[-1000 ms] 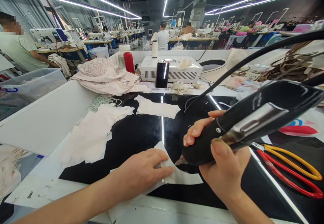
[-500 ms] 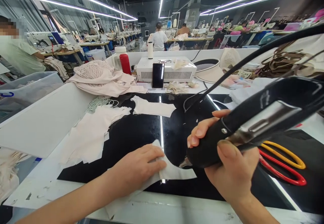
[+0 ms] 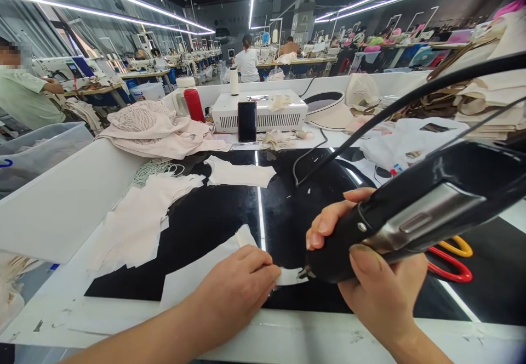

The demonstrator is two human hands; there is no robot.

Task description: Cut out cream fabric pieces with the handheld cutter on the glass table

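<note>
Workroom with rows of sewing machines behind glossy black tabletop [image 3: 213, 216]. At left, stacked pale pieces [image 3: 131, 221] below green cord [image 3: 154, 171]. Left hand [image 3: 236, 282], fingers drawn together, holds white cloth [image 3: 193, 271] near tabletop's front edge. Cut piece [image 3: 240, 176] lies flat beyond. Phone [image 3: 247, 121] leans on white box [image 3: 283, 116]. Right hand [image 3: 378, 271] wraps black tool [image 3: 411, 216], metal tip at cloth's right end. Red and yellow handles [image 3: 456, 265] show farther right.

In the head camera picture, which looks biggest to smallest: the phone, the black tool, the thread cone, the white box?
1. Black tool, which is close to the camera
2. White box
3. Phone
4. Thread cone
</note>
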